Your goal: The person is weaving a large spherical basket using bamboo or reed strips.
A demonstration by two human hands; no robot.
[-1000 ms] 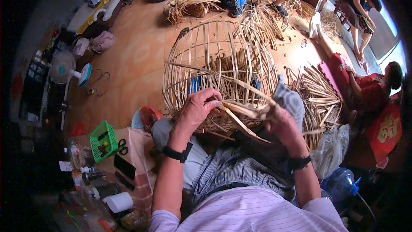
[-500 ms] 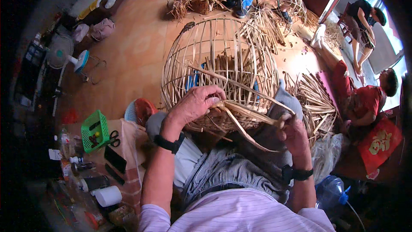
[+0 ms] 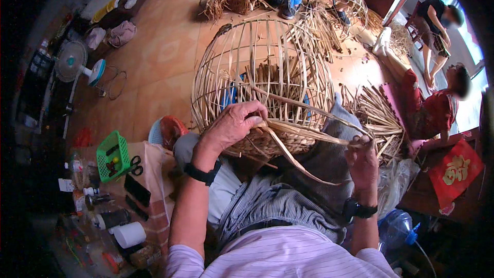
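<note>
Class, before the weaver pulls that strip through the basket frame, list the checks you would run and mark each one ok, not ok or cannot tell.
1. Left hand steadies the round, open-ribbed bamboo basket frame at its woven band: ok.
2. Right hand pinches the long, flat, pale bamboo strips: ok.
3. Frame rests on the lap: ok.
4. Strips run unbroken between the hands: ok.
5. Strip threaded behind the correct rib: cannot tell.
6. Loose curved strip end hangs free of the clothing: cannot tell.

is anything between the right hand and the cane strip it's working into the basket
Nothing visible. The right hand already pinches the far end of the cane strip, which runs straight across to the left hand pressing on the woven rim of the basket frame. A loose strip hangs below, clear of it.
</note>
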